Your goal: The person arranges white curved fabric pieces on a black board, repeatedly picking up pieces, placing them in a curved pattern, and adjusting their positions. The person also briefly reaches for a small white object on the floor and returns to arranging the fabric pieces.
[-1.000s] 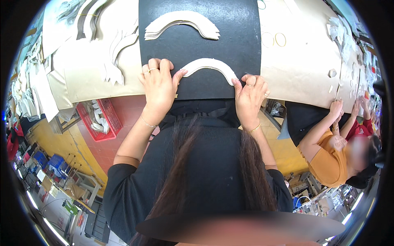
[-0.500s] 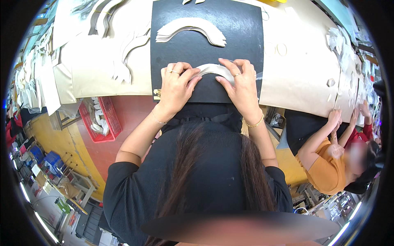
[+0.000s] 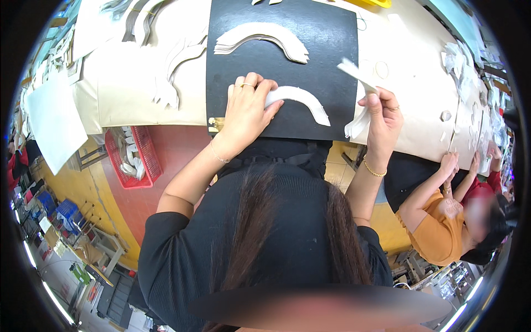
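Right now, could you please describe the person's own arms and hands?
Short black sleeves end near the elbows. The left hand wears at least one ring and a thin bracelet; the right hand, a ring and a thicker gold-coloured bracelet.

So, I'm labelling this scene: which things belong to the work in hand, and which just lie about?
In use:
curved white piece, at the left hand
thin white material, in the right hand
black mat
stacked curved pieces, probably

Apparently lying about:
red basket
pale sheet
clear plastic

Open black mat (image 3: 337,61) separates curved stack (image 3: 263,30) from lower strip (image 3: 304,98), whose left end the left hand (image 3: 249,105) blocks.
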The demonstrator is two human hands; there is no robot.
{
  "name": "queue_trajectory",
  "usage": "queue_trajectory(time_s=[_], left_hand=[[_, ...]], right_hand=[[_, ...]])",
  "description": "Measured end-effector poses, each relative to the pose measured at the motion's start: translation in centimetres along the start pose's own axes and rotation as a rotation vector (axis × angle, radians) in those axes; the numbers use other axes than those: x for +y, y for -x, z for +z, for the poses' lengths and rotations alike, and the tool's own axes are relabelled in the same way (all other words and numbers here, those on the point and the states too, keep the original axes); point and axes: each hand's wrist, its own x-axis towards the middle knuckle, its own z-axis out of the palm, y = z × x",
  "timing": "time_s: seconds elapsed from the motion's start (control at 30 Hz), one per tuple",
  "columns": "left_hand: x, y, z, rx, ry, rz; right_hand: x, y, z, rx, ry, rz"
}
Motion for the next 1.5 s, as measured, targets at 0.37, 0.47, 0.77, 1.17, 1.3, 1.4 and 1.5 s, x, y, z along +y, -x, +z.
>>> queue_trajectory(time_s=[0.37,0.47,0.77,1.17,1.3,1.4,1.5], left_hand=[[0.8,-0.8,-0.7,-0.158,0.046,-0.117],[0.4,-0.5,-2.3,-0.121,0.449,-0.252],[-10.7,1.9,-9.5,0.302,-0.295,-0.724],[-14.8,9.3,-9.8,0.095,-0.263,-0.747],[-14.7,10.9,-10.6,-0.015,-0.222,-0.675],[-14.7,11.5,-11.5,-0.073,-0.068,-0.647],[-14.1,11.9,-12.3,-0.01,-0.098,-0.54]], right_hand=[[1.6,0.3,0.0,0.063,-0.026,0.045],[1.8,0.1,-0.2,0.073,-0.02,0.0],[2.2,-0.6,0.6,-0.006,0.009,0.082],[1.9,-1.0,1.8,-0.035,0.038,0.119],[2.0,-1.7,3.0,-0.061,0.025,0.109],[1.8,-2.1,3.7,-0.097,0.031,0.106],[1.6,-2.4,4.3,-0.127,0.041,0.12]])
